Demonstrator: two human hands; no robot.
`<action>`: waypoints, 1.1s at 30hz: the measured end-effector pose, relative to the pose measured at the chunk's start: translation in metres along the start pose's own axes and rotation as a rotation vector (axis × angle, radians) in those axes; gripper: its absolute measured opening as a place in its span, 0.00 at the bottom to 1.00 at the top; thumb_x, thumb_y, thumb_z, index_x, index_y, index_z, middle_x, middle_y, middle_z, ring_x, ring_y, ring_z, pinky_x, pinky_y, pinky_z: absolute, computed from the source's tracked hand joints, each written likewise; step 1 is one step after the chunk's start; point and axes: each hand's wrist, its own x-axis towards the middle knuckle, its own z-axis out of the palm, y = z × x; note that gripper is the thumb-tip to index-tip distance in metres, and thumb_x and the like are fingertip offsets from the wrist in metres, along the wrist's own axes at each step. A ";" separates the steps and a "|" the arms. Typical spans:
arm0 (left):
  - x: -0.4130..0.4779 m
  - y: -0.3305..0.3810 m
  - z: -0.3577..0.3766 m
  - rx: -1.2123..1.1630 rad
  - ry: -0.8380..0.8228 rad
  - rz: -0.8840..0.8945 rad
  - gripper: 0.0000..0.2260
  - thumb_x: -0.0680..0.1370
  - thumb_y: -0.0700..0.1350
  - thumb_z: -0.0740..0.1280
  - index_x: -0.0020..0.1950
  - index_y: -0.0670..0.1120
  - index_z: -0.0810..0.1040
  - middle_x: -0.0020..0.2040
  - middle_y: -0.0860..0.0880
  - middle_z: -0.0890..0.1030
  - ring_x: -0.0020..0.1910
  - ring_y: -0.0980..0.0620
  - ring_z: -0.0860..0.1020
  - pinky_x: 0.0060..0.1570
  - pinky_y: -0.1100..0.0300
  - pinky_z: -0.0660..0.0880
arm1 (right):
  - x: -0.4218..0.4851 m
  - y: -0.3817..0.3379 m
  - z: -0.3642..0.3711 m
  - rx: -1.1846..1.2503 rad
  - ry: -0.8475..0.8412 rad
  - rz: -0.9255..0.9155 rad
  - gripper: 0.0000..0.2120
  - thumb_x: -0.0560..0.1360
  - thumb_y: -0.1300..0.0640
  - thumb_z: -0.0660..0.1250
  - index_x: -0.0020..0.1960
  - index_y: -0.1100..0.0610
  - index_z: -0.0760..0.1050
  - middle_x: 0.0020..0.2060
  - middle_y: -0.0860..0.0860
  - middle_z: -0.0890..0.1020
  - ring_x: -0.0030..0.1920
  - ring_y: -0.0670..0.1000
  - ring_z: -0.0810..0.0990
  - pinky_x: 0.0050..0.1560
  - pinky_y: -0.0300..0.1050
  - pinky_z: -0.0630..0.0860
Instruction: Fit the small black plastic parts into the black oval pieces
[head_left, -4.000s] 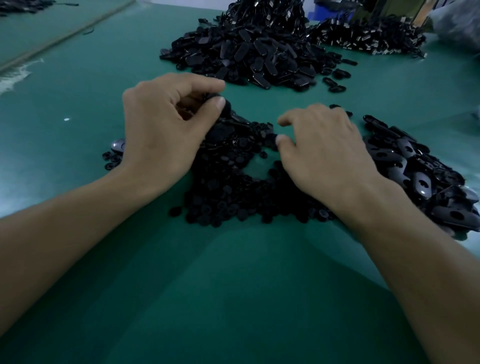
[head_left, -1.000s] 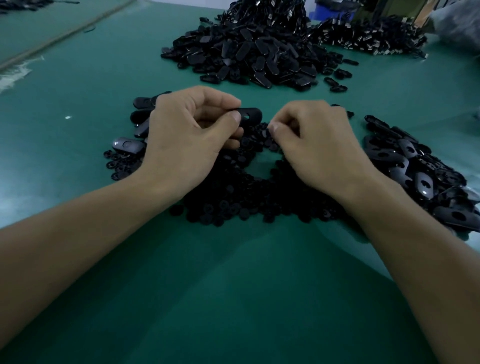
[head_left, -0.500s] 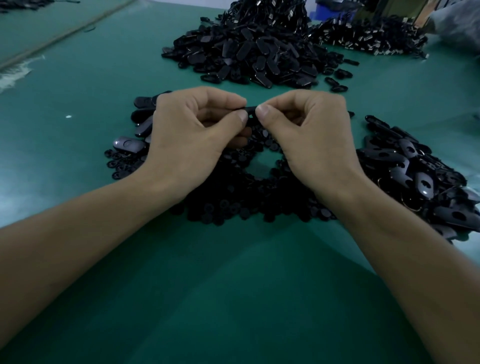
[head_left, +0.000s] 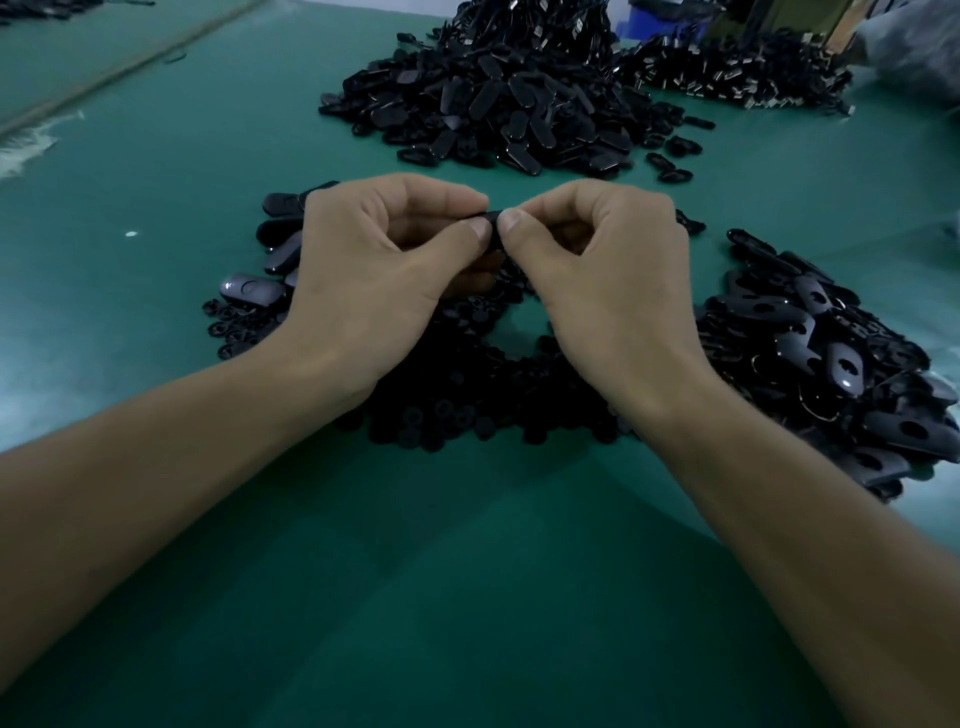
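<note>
Both hands meet just above the heap of small black parts (head_left: 467, 405). The left hand (head_left: 374, 270) is curled round a black oval piece (head_left: 492, 214) and the right hand (head_left: 597, 270) pinches its other end, thumbs tip to tip. I take this for the press that seats a small part, though the part itself is hidden. The pile of ovals (head_left: 821, 364) lies right of the heap within easy reach, and a few ovals (head_left: 249, 288) sit just left of it, probably finished ones set aside.

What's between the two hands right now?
In the head view, one black oval plastic piece sits between the left hand and right hand, pinched by both and mostly hidden.
</note>
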 end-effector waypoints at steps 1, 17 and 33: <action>0.000 0.000 0.000 0.000 0.001 0.000 0.05 0.77 0.36 0.72 0.46 0.45 0.83 0.39 0.48 0.87 0.41 0.50 0.86 0.41 0.61 0.82 | 0.000 0.000 -0.001 -0.005 0.001 0.004 0.10 0.78 0.53 0.71 0.38 0.47 0.79 0.31 0.41 0.81 0.34 0.36 0.78 0.37 0.29 0.72; 0.000 0.001 -0.001 -0.009 0.003 0.009 0.05 0.75 0.35 0.74 0.46 0.45 0.83 0.39 0.47 0.87 0.41 0.49 0.86 0.42 0.61 0.82 | 0.004 0.002 0.002 0.020 -0.085 0.088 0.10 0.80 0.55 0.67 0.40 0.51 0.80 0.31 0.43 0.80 0.32 0.39 0.76 0.36 0.35 0.73; 0.002 0.003 -0.008 0.392 0.047 0.171 0.07 0.76 0.42 0.73 0.46 0.54 0.79 0.43 0.51 0.85 0.42 0.53 0.85 0.47 0.51 0.83 | -0.006 -0.009 0.003 -0.286 -0.088 -0.143 0.10 0.80 0.53 0.66 0.46 0.54 0.84 0.40 0.47 0.82 0.41 0.47 0.78 0.44 0.43 0.74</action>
